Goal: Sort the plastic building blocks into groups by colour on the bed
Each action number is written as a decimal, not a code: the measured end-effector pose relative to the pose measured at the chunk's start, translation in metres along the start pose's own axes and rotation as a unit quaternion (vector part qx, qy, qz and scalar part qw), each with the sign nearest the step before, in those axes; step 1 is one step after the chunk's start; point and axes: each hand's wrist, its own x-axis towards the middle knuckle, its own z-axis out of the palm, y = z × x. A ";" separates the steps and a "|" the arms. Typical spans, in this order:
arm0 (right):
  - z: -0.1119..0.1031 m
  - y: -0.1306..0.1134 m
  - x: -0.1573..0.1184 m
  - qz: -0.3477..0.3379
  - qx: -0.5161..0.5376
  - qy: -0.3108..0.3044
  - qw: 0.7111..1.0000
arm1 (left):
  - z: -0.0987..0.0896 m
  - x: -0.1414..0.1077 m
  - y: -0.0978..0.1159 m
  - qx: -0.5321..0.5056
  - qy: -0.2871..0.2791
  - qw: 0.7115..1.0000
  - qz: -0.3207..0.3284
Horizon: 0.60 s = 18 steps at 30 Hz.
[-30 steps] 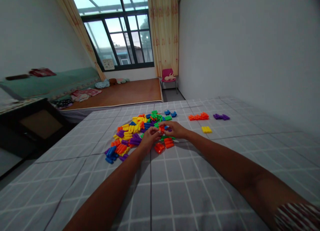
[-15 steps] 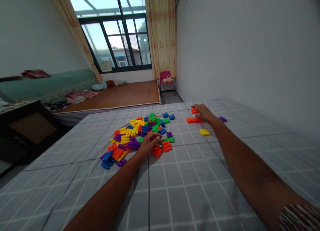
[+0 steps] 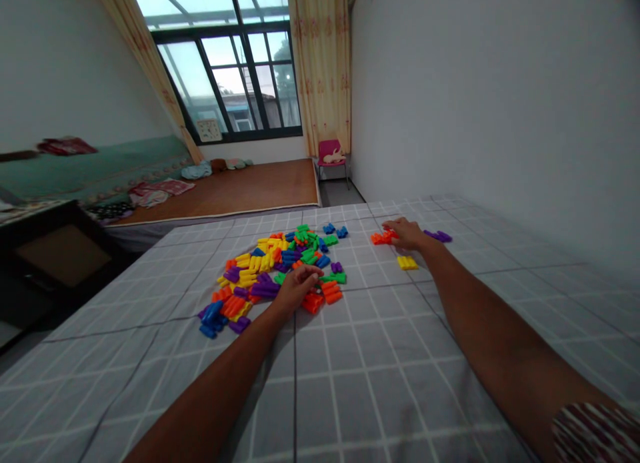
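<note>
My left hand [image 3: 299, 288] rests at the near right side of a heap of coloured plastic building blocks [image 3: 265, 263]. Its fingers are curled and closed, and whatever they hold is hidden. Orange blocks [image 3: 313, 303] lie just beside that hand, with a green block [image 3: 335, 277] beyond its fingertips. Farther out on the right, my right hand [image 3: 406, 235] is bent down over a few orange blocks [image 3: 381, 238], its fingers on one of them. A yellow block [image 3: 407, 263] lies on the near side of this hand, and purple blocks [image 3: 438, 236] lie to its right.
A grey checked cloth [image 3: 380, 356] covers the table. Blue blocks [image 3: 342, 232] lie off the heap's far right side. A white wall [image 3: 490, 103] borders the table on the right. Beyond the far edge are a low brown bed [image 3: 250, 189] and a pink chair [image 3: 330, 149].
My right hand has lowered an orange block to the other orange ones. More purple shows to the right of it. My left hand stays almost where it was.
</note>
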 end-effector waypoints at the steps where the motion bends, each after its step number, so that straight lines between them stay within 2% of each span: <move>1: 0.001 0.001 0.000 0.004 -0.001 0.001 1.000 | 0.000 0.000 0.000 0.002 0.000 1.000 -0.001; 5: -0.003 -0.001 -0.003 0.008 0.000 -0.011 1.000 | 0.000 0.001 0.000 0.012 -0.003 1.000 0.009; 9: -0.012 -0.005 -0.004 -0.004 -0.009 -0.011 1.000 | -0.006 0.002 0.003 0.086 0.015 0.994 0.066; 12: -0.016 -0.007 -0.002 -0.005 -0.018 0.030 0.999 | -0.013 -0.001 0.007 0.184 0.039 0.974 0.129; 15: -0.021 -0.015 0.001 -0.026 -0.009 0.084 0.996 | -0.016 -0.006 0.009 0.287 0.026 0.944 0.161; 18: -0.025 -0.047 0.002 -0.094 0.065 0.113 0.987 | -0.015 -0.008 0.006 0.353 -0.006 0.922 0.160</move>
